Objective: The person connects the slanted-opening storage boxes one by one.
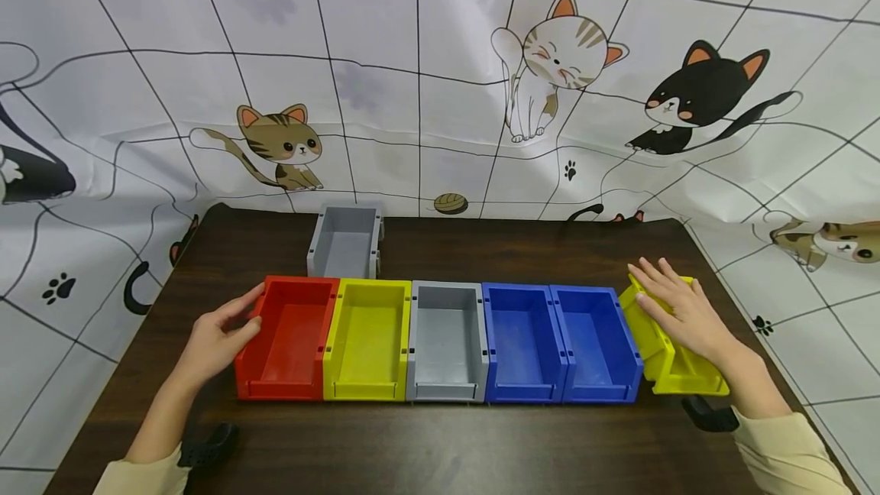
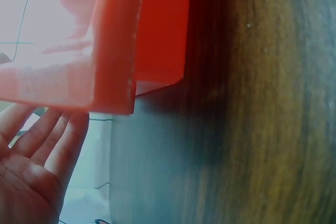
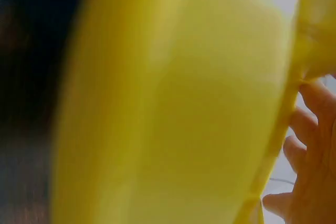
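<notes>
A row of plastic storage bins stands side by side: a red bin (image 1: 292,338), a yellow bin (image 1: 367,338), a grey bin (image 1: 448,338) and two blue bins (image 1: 525,338). My left hand (image 1: 218,338) rests its fingers against the red bin's left wall; the left wrist view has the fingers fairly straight at its edge. At the row's right end, a second yellow bin (image 1: 681,373) sits tilted beside the last blue bin (image 1: 596,342). Over that tilted bin lies my right hand (image 1: 677,308), fingers spread and extended, touching it. Its palm side is hidden in the head view.
Behind the red and yellow bins stands another grey bin (image 1: 346,239), apart from my hands. The dark wooden table (image 1: 440,445) extends in front of the row. A white cloth with printed cats (image 1: 440,98) hangs at the back and sides.
</notes>
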The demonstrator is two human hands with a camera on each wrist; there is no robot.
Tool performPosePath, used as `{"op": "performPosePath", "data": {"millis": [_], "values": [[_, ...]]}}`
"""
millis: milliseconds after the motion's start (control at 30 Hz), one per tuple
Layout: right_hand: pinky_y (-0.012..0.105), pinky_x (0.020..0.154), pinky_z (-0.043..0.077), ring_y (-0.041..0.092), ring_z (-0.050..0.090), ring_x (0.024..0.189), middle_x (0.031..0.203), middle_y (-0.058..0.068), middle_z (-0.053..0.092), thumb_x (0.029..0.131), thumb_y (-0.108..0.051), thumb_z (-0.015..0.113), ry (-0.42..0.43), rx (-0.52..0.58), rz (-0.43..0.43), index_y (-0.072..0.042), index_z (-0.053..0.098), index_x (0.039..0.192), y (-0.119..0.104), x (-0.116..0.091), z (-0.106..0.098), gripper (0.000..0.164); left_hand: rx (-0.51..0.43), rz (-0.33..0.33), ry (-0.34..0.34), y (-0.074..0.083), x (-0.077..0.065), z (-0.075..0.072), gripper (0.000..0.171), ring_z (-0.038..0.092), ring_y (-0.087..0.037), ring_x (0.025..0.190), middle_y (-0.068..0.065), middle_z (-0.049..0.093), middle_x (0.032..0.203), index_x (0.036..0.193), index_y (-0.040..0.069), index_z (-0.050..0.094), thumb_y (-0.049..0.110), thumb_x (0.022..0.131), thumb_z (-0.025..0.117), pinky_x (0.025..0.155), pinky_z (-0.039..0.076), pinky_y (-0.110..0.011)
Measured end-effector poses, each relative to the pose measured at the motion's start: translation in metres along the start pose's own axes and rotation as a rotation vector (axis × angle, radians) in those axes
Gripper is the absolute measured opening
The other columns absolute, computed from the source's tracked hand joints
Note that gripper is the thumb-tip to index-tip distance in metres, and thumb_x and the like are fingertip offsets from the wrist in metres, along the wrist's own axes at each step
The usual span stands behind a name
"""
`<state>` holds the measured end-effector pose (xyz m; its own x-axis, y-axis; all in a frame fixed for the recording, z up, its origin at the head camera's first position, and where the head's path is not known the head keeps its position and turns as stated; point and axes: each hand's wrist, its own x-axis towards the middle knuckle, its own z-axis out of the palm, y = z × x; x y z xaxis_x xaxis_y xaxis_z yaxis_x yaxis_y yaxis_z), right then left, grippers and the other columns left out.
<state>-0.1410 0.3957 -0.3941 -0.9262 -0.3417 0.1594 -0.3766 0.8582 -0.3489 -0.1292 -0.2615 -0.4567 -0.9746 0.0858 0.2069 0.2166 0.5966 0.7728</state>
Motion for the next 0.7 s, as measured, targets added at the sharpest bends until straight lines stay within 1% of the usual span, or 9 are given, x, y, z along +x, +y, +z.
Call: {"op": "performPosePath", "data": {"millis": [67, 233, 333, 467, 567, 700], "values": [[0.068, 0.102, -0.010, 0.029, 0.003, 0.142, 0.152, 0.016, 0.022, 0.100, -0.026, 0.043, -0.020, -0.006, 0.008, -0.016, 0.029, 0.148, -0.0005, 0.0000, 0.0001, 0.052, 0.004, -0.006, 0.000, 0.0000, -0.0003, 0.0001, 0.047, 0.051, 0.005, 0.094, -0.029, 0.050, 0.130, 0.137, 0.000, 0.046, 0.005, 0.091, 0.057, 0.066, 0.050, -0.010], [0.070, 0.101, -0.011, 0.031, 0.005, 0.142, 0.153, 0.017, 0.020, 0.101, -0.027, 0.039, -0.049, -0.025, 0.032, -0.017, 0.025, 0.150, -0.0027, 0.0002, 0.0006, 0.052, -0.005, -0.010, -0.001, 0.0024, -0.0003, -0.0002, 0.046, 0.049, 0.009, 0.092, -0.030, 0.049, 0.130, 0.137, -0.001, 0.046, 0.006, 0.092, 0.056, 0.066, 0.050, -0.010], [0.071, 0.099, -0.012, 0.035, 0.007, 0.141, 0.153, 0.018, 0.020, 0.101, -0.027, 0.037, -0.054, -0.038, 0.047, -0.016, 0.024, 0.150, -0.0041, -0.0006, 0.0017, 0.052, -0.009, -0.008, -0.002, 0.0034, 0.0004, -0.0004, 0.046, 0.050, 0.010, 0.090, -0.031, 0.049, 0.129, 0.137, -0.001, 0.046, 0.005, 0.092, 0.056, 0.065, 0.050, -0.011], [0.072, 0.098, -0.013, 0.038, 0.009, 0.140, 0.153, 0.017, 0.019, 0.102, -0.026, 0.036, -0.055, -0.061, 0.051, -0.016, 0.023, 0.150, -0.0056, -0.0016, 0.0027, 0.051, -0.010, -0.011, -0.003, 0.0034, 0.0003, -0.0002, 0.046, 0.046, 0.014, 0.090, -0.030, 0.049, 0.130, 0.137, -0.001, 0.046, 0.004, 0.092, 0.055, 0.065, 0.050, -0.010], [0.072, 0.098, -0.014, 0.038, 0.009, 0.140, 0.154, 0.016, 0.018, 0.102, -0.027, 0.035, -0.058, -0.070, 0.053, -0.017, 0.021, 0.151, -0.0063, -0.0022, 0.0032, 0.052, -0.009, -0.010, -0.001, 0.0035, 0.0000, 0.0001, 0.046, 0.046, 0.015, 0.091, -0.030, 0.049, 0.130, 0.137, -0.001, 0.046, 0.004, 0.092, 0.055, 0.066, 0.049, -0.009], [0.072, 0.097, -0.015, 0.040, 0.009, 0.139, 0.154, 0.016, 0.018, 0.102, -0.027, 0.034, -0.056, -0.080, 0.063, -0.019, 0.020, 0.151, -0.0074, -0.0035, 0.0054, 0.052, -0.005, -0.001, 0.007, 0.0037, -0.0003, 0.0005, 0.046, 0.047, 0.011, 0.091, -0.030, 0.049, 0.129, 0.136, -0.002, 0.046, 0.003, 0.091, 0.056, 0.065, 0.049, -0.009]]}}
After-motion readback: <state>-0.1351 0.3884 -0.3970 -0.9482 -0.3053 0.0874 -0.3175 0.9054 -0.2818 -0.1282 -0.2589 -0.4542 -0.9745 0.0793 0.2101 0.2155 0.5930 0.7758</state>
